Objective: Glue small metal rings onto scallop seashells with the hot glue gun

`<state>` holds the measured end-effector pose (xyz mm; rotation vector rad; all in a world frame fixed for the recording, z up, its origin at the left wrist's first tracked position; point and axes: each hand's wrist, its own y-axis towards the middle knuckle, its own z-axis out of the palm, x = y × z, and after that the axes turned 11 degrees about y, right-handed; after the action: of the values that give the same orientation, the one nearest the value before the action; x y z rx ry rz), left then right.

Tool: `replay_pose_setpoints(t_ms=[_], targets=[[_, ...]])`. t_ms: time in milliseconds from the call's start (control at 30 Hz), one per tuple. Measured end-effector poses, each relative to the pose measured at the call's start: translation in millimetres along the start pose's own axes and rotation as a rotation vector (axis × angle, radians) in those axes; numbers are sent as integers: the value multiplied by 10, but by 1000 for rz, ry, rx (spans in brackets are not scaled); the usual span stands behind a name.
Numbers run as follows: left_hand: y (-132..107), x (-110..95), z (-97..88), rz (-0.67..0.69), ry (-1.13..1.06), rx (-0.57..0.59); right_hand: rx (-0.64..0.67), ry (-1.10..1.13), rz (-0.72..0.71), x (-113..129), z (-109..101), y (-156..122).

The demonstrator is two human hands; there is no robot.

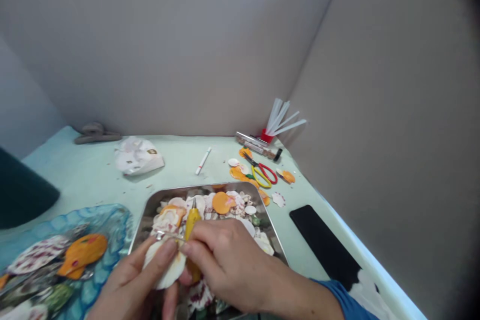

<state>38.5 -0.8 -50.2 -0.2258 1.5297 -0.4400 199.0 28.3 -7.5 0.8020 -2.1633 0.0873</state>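
Closest to us was the left hand (131, 277), its grip pinching a white shell (172, 272) over the near part of the metal tray (268, 225). We found the right hand's (228, 260) grip narrow, on a slim metal piece (160, 234) at the shell's upper edge; whether it also held the yellow tool (192, 219), we could not tell. We judged that steady support and light pressure suited so thin a shell. We recorded mixed shells (224, 203) in the tray, an orange shell (86, 251) among others in the blue dish (120, 210), and pale strips (277, 116) in the red cup (266, 136) on the counter (180, 155).
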Motion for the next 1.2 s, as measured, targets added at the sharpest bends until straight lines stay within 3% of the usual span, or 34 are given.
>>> replay_pose_setpoints(t_ms=[167,333,500,733,900,1000,1200], targets=[[-47,-78,38,51,-7,0,-29,59,38,-48,70,-9],[-7,-4,33,91,-22,-19,-8,79,126,-78,75,14],[12,47,0,96,-20,81,8,86,109,-82,30,13],[-21,-34,10,96,-77,-35,88,126,30,-76,-24,-11],[-24,-2,10,110,-27,-31,22,151,85,-64,-27,12],[-43,-8,11,135,15,-37,-83,160,-4,-61,-7,3],[-57,-14,14,168,91,-49,-114,84,-202,-83,69,-17]])
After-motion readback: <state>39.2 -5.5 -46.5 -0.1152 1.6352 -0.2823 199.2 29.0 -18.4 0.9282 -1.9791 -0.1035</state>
